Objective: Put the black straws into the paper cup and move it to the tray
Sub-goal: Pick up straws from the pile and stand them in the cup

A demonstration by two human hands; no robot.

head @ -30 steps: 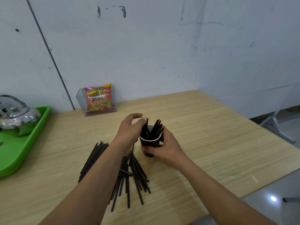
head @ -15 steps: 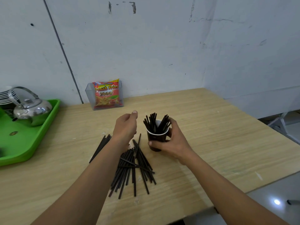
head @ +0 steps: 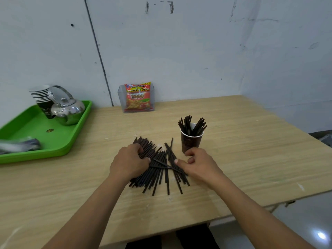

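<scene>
A loose pile of black straws (head: pixel 160 170) lies on the wooden table in front of me. My left hand (head: pixel 129 162) rests on the pile's left side, its fingers curled over several straws. My right hand (head: pixel 199 164) is at the pile's right side, fingertips touching the straws, fingers bent; a firm grip is not clear. Just beyond that hand the dark paper cup (head: pixel 190 143) stands upright and free, with several straws in the cup (head: pixel 192 124) fanning out of it. The green tray (head: pixel 59 141) sits at the far left.
On the tray stand a metal kettle (head: pixel 69 110), a stack of paper cups (head: pixel 41 97) and a blurred grey object (head: pixel 18 145). A clear holder with a red snack packet (head: pixel 137 97) stands against the wall. The table's front edge drops off at the lower right.
My right hand has let go of the cup and dropped to the pile. My left hand has come down from beside the cup onto the straws. The view has shifted, showing more of the tray.
</scene>
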